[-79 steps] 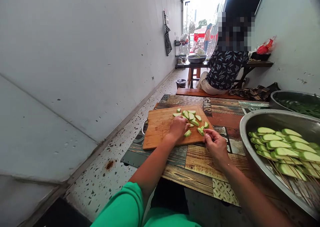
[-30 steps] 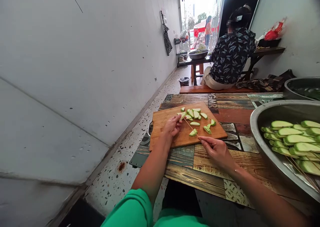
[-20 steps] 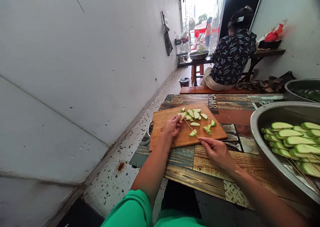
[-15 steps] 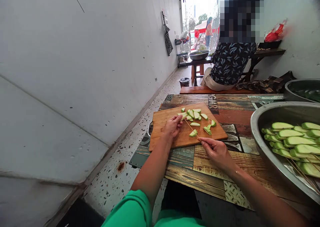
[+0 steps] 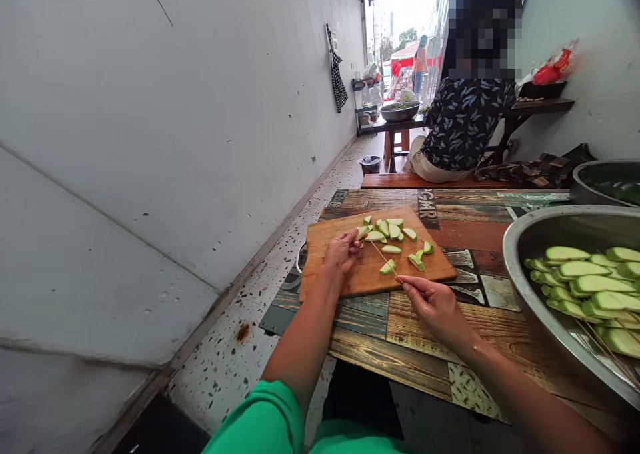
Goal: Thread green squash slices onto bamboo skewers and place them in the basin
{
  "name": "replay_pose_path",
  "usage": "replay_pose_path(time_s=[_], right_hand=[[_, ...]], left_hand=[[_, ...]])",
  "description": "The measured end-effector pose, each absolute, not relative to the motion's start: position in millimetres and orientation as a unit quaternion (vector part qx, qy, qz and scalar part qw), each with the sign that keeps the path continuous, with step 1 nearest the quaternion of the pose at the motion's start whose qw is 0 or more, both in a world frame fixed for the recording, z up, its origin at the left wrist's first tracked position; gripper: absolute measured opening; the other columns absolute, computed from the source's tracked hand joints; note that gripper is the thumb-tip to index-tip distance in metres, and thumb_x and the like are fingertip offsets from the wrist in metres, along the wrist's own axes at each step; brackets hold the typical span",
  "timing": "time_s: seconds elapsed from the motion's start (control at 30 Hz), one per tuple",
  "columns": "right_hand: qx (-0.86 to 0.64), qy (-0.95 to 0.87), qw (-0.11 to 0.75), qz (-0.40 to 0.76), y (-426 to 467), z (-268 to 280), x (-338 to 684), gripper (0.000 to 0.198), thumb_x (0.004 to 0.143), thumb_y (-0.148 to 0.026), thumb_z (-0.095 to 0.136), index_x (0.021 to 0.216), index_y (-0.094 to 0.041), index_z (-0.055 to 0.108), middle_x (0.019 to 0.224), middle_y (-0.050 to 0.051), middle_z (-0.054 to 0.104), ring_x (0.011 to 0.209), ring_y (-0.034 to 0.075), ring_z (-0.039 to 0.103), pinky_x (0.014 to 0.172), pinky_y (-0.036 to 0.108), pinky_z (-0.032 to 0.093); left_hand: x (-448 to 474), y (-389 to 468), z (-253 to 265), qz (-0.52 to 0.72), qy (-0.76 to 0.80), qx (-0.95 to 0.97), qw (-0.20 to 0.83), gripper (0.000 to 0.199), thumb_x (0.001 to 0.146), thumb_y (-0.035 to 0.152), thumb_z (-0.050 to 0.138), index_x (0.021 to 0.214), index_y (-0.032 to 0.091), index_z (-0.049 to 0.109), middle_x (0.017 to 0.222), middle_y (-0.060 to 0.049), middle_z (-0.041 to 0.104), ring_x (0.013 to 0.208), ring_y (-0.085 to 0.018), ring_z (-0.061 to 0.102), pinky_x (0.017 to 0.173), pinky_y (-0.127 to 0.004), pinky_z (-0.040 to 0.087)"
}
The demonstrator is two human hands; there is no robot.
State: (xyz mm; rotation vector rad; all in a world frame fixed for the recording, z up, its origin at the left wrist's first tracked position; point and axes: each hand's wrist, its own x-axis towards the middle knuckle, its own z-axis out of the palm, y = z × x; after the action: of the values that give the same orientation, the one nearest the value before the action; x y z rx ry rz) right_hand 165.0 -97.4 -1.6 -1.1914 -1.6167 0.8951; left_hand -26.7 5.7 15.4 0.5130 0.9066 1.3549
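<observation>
My left hand point(image 5: 344, 251) is closed over the left part of a wooden cutting board point(image 5: 325, 241), pinching a pale green zucchini slice point(image 5: 363, 232) between thumb and fingers. In my right hand point(image 5: 433, 301), just off the board's front edge, is a thin wooden skewer point(image 5: 384, 258). The skewer slants up and left over the board, its far end close to the held slice; whether they touch, I cannot tell. Several cut zucchini pieces point(image 5: 394, 231) lie loose on the board, and one piece point(image 5: 387, 267) lies beneath the skewer.
To the right stands a large metal basin point(image 5: 515, 241) with skewered zucchini slices point(image 5: 595, 284) in it. Behind it is another metal basin point(image 5: 600, 171). A wood-patterned table point(image 5: 420, 347) carries all this. Beyond it, a person in a patterned shirt point(image 5: 465, 124) sits on a bench point(image 5: 385, 181).
My left fingers have shifted slightly, and the slice in them now sits a little to the left of the skewer's end. My right hand stays almost in place with the skewer.
</observation>
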Motion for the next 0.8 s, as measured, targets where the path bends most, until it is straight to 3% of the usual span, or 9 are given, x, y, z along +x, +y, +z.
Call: replay_pose_path(time_s=[0.27, 0.47, 0.8], right_hand=[[-0.482, -0.654, 0.453, 0.368, -96.8, -2.7, 164.8, 0.036, 0.081, -0.038, 0.053, 0.096, -0.014, 0.074, 0.078, 0.007, 0.073, 0.065, 0.019, 0.065, 0.06, 0.028, 0.051], [-0.479, -0.652, 0.455, 0.371, -97.4, -2.4, 164.7, 0.038, 0.081, -0.039, 0.052, 0.097, -0.011, 0.073, 0.072, 0.007, 0.072, 0.062, 0.018, 0.064, 0.055, 0.026, 0.049], [-0.478, -0.663, 0.443, 0.369, -98.5, 0.4, 165.3, 0.039, 0.082, -0.038, 0.051, 0.098, -0.01, 0.073, 0.078, 0.009, 0.073, 0.067, 0.019, 0.066, 0.058, 0.026, 0.051]], left_hand=[[-20.7, 0.7, 18.3, 0.574, 0.376, 0.223, 0.692, 0.01, 0.074, 0.008, 0.066, 0.075, 0.009, 0.056, 0.07, -0.004, 0.062, 0.044, 0.0, 0.039, 0.035, -0.008, 0.024], [-21.8, 1.7, 17.7, 0.59, 0.383, 0.208, 0.679, 0.015, 0.072, 0.007, 0.068, 0.069, 0.01, 0.054, 0.062, 0.0, 0.057, 0.044, 0.0, 0.039, 0.035, -0.008, 0.024], [-22.4, 1.7, 16.4, 0.575, 0.378, 0.222, 0.691, 0.006, 0.076, 0.009, 0.065, 0.077, 0.008, 0.06, 0.073, -0.008, 0.064, 0.045, 0.0, 0.039, 0.035, -0.008, 0.024]])
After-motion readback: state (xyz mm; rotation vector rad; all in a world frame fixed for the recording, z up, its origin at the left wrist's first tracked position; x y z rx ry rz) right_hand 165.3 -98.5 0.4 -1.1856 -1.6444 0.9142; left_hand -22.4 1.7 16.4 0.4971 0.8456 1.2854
